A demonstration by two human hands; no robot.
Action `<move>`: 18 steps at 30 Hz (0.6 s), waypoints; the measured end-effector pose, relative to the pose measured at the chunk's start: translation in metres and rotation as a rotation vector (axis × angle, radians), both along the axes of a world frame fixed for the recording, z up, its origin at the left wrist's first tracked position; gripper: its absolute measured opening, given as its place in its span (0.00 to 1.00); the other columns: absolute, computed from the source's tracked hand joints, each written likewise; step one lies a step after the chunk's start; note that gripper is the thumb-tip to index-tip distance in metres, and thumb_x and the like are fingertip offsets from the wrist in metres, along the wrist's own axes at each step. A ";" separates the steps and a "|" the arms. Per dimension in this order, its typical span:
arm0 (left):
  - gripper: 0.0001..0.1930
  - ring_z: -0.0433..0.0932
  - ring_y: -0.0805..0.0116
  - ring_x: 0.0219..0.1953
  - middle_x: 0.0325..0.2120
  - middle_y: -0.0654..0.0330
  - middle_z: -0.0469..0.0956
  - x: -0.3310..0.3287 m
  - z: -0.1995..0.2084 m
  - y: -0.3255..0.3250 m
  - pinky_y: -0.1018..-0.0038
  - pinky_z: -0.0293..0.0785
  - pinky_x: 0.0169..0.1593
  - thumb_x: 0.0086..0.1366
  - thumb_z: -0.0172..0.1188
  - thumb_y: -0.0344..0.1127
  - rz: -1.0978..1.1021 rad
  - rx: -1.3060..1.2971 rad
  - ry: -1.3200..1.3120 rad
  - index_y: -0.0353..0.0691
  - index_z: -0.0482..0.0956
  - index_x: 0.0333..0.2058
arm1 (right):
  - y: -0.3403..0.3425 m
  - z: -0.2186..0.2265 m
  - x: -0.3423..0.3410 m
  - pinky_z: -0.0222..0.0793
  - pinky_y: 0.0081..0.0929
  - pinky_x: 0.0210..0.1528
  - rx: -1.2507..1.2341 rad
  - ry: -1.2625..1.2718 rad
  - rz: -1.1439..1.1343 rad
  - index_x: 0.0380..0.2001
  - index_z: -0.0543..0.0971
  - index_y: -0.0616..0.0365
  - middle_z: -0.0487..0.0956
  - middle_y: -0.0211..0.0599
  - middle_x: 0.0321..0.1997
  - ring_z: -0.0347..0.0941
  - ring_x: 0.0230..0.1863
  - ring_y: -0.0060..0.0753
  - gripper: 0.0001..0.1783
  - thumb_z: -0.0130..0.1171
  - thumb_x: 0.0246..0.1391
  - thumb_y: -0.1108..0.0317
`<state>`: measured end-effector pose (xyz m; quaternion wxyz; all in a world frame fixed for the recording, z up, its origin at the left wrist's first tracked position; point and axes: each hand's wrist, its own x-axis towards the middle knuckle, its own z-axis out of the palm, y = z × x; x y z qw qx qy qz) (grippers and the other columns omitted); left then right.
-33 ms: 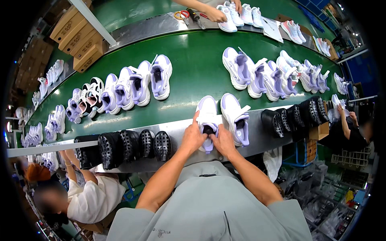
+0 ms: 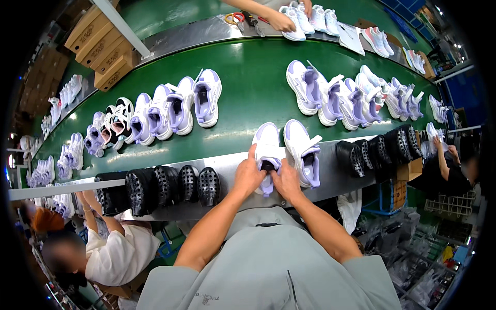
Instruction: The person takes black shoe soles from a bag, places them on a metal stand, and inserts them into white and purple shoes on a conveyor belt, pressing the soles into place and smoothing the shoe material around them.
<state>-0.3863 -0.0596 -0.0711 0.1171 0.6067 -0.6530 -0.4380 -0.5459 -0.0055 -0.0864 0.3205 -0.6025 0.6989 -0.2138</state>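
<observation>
The left grip [image 2: 250, 173] is closed about the left side of a white and lilac shoe [image 2: 266, 135], its index finger laid forward along the upper and its thumb at the opening. The right grip [image 2: 285, 178] pinches the collar from the other side, thumb inward; how deep the thumbs reach is hard to tell in the dark opening. The shoe sits between the two, toe pointing away from the person, at the metal worktop [image 2: 330, 180]. Just right of the right grip stands a second shoe [image 2: 296, 135], also toe-away, its tongue sticking out. To the left of the left grip stand black studded blocks [image 2: 165, 187], with more black blocks [image 2: 380, 149] well to the right of the right grip. Beyond both grips, a green surface [image 2: 248, 88] carries a left row of shoes [image 2: 207, 82] and a right row of shoes [image 2: 298, 77].
</observation>
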 end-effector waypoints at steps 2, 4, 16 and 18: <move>0.44 0.81 0.38 0.40 0.36 0.41 0.81 -0.010 -0.017 0.005 0.53 0.78 0.44 0.51 0.72 0.35 -0.017 -0.153 -0.125 0.43 0.61 0.67 | -0.008 -0.003 0.002 0.71 0.56 0.40 0.006 0.064 -0.102 0.41 0.73 0.66 0.80 0.63 0.30 0.77 0.36 0.70 0.20 0.68 0.51 0.65; 0.39 0.81 0.39 0.36 0.32 0.44 0.80 -0.017 -0.029 0.010 0.53 0.78 0.42 0.52 0.72 0.37 0.093 -0.289 -0.248 0.39 0.67 0.63 | -0.009 -0.010 0.005 0.70 0.57 0.39 -0.082 0.061 -0.129 0.39 0.73 0.66 0.79 0.60 0.26 0.77 0.34 0.71 0.19 0.68 0.51 0.64; 0.18 0.77 0.45 0.36 0.33 0.48 0.75 0.010 -0.008 0.024 0.57 0.74 0.40 0.55 0.64 0.23 0.126 -0.383 0.088 0.40 0.77 0.46 | -0.028 0.033 -0.019 0.64 0.45 0.57 -0.335 -0.059 0.567 0.45 0.74 0.57 0.76 0.41 0.48 0.68 0.58 0.50 0.25 0.59 0.38 0.78; 0.18 0.77 0.48 0.35 0.31 0.49 0.76 0.006 -0.015 0.016 0.59 0.75 0.39 0.56 0.66 0.24 0.186 -0.308 0.106 0.39 0.76 0.46 | -0.021 0.034 -0.021 0.64 0.43 0.54 -0.282 -0.057 0.580 0.40 0.74 0.54 0.77 0.38 0.46 0.69 0.57 0.47 0.21 0.56 0.37 0.78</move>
